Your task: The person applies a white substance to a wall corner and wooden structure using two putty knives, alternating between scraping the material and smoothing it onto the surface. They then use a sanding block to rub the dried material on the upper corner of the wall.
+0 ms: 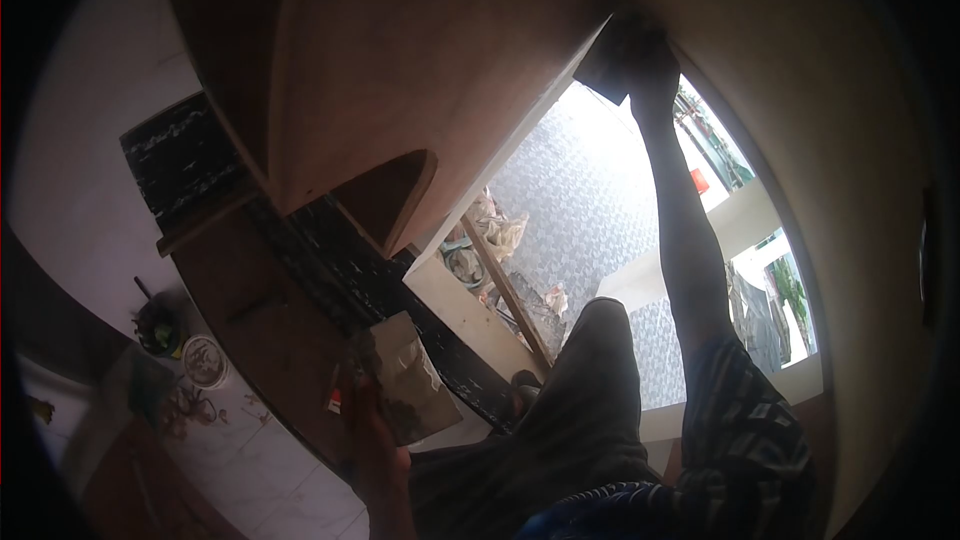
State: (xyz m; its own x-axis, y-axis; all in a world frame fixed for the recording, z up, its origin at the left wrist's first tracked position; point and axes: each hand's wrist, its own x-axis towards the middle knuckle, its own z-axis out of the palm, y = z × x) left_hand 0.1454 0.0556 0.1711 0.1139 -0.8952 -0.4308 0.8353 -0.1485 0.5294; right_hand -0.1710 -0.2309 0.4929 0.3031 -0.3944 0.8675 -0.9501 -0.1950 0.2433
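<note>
Low in front of me, my left hand (374,435) is closed on a flat rectangular metal plate (425,418). A pale, putty-like paste (408,365) lies on the upper part of this plate. My right arm reaches far up toward the top of the view. In deep shadow there, my right hand (652,58) is closed on a dark, flat scraper blade (600,70). The blade lies at the edge of the pale wall panel (545,105), beside the bright opening. The fingers of the right hand are mostly lost in the dark.
A brown and black plank platform (270,340) runs beneath me. On the tiled floor (255,475) at left stand a white tub (205,361) and a dark container (158,328). A wooden strip (508,290) and crumpled bags (500,230) show through the opening. A curved wall (860,190) rises at right.
</note>
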